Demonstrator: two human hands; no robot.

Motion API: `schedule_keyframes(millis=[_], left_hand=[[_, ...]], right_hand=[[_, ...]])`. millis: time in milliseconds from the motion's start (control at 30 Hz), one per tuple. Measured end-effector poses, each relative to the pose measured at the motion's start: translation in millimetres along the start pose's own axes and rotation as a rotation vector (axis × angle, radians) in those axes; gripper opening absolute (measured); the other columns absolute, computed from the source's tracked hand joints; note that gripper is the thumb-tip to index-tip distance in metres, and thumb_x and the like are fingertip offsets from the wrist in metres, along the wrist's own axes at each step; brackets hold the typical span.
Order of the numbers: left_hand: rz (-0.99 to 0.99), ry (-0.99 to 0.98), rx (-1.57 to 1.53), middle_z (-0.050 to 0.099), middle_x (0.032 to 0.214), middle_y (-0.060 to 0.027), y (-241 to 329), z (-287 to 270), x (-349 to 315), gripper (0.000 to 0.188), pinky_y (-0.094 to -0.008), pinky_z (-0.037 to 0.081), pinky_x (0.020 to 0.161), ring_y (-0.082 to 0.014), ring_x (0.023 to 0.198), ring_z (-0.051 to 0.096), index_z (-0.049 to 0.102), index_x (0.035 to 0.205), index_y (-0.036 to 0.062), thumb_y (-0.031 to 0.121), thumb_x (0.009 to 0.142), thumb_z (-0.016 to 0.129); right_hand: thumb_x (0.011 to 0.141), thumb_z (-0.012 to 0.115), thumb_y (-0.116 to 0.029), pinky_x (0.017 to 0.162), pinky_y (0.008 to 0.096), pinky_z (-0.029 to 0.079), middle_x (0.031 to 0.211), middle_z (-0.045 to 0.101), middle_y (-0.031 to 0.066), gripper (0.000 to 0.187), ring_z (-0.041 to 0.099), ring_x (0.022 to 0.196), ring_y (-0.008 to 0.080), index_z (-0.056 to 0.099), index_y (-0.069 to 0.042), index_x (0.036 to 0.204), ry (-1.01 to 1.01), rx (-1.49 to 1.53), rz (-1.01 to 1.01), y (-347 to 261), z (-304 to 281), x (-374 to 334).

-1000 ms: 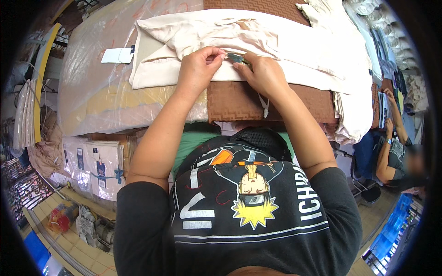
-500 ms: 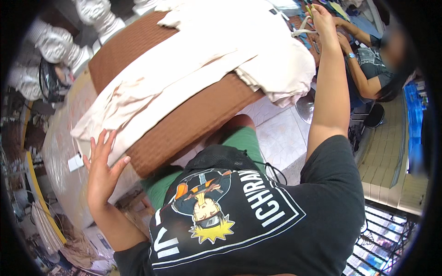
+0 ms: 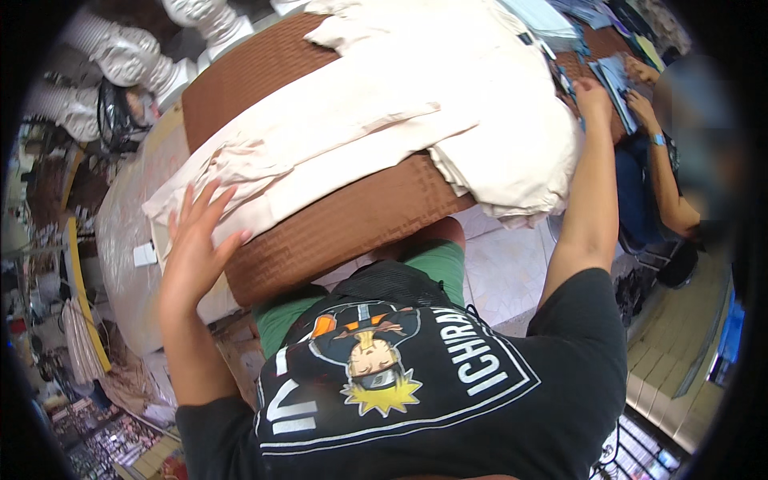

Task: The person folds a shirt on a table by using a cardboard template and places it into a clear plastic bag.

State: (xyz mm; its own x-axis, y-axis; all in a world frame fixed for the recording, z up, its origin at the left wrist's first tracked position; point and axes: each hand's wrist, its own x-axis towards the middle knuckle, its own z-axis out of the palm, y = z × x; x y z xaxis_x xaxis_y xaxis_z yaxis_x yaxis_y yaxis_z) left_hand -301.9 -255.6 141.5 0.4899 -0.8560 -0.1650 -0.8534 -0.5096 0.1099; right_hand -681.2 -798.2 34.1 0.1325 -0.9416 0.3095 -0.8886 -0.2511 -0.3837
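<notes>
A large cream cloth garment (image 3: pixel 376 88) lies spread over a brown textured cover (image 3: pixel 336 212) on the table in front of me. My left hand (image 3: pixel 196 244) rests at the near left end of the cloth, fingers spread and holding nothing. At the far right, my right hand (image 3: pixel 592 98) is lowered to the brown surface past the cloth's edge, its fingers bent together. What they hold, if anything, is hidden. Small blue scraps (image 3: pixel 566 82) lie beside those fingers. Just right of them is a folded light-blue cloth (image 3: pixel 616 84).
A co-worker's hands (image 3: pixel 640 100) are at the light-blue cloth on the right. A stack of pale blue cloth (image 3: pixel 548 24) sits at the far edge. White mannequin heads (image 3: pixel 128 56) stand at the back left. A plastic-wrapped block (image 3: pixel 132 280) is under the table's left end.
My right hand has come down and nearer; the yellow-green-handled tool it held up no longer shows. My left hand stays spread at the cloth. The co-worker's hands now sit at the light-blue cloth.
</notes>
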Motion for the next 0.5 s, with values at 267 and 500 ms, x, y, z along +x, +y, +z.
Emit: schedule_keyframes(millis=[267, 500], left_hand=[[0.394, 0.401, -0.066, 0.048, 0.132, -0.0088, 37, 74, 77, 0.045, -0.0431, 0.029, 0.105, -0.0318, 0.130, 0.033, 0.055, 0.121, 0.0111, 0.018, 0.078, 0.067], [0.382, 0.521, -0.392, 0.062, 0.108, -0.0058, 36, 112, 119, 0.016, -0.0375, 0.043, 0.088, -0.0244, 0.105, 0.055, 0.067, 0.093, 0.0078, 0.014, 0.078, 0.065]], right_hand=[[0.076, 0.057, -0.060, 0.071, 0.0365, 0.050, 0.073, 0.067, 0.0133, 0.056, 0.065, 0.071, 0.0266, 0.070, -0.005, 0.081, -0.504, 0.068, -0.311, -242, -4, -132], [0.077, 0.071, -0.031, 0.052, 0.0269, 0.043, 0.062, 0.060, 0.0060, 0.030, 0.054, 0.055, 0.0127, 0.065, -0.001, 0.078, -0.501, 0.175, -0.344, -245, 1, -140]])
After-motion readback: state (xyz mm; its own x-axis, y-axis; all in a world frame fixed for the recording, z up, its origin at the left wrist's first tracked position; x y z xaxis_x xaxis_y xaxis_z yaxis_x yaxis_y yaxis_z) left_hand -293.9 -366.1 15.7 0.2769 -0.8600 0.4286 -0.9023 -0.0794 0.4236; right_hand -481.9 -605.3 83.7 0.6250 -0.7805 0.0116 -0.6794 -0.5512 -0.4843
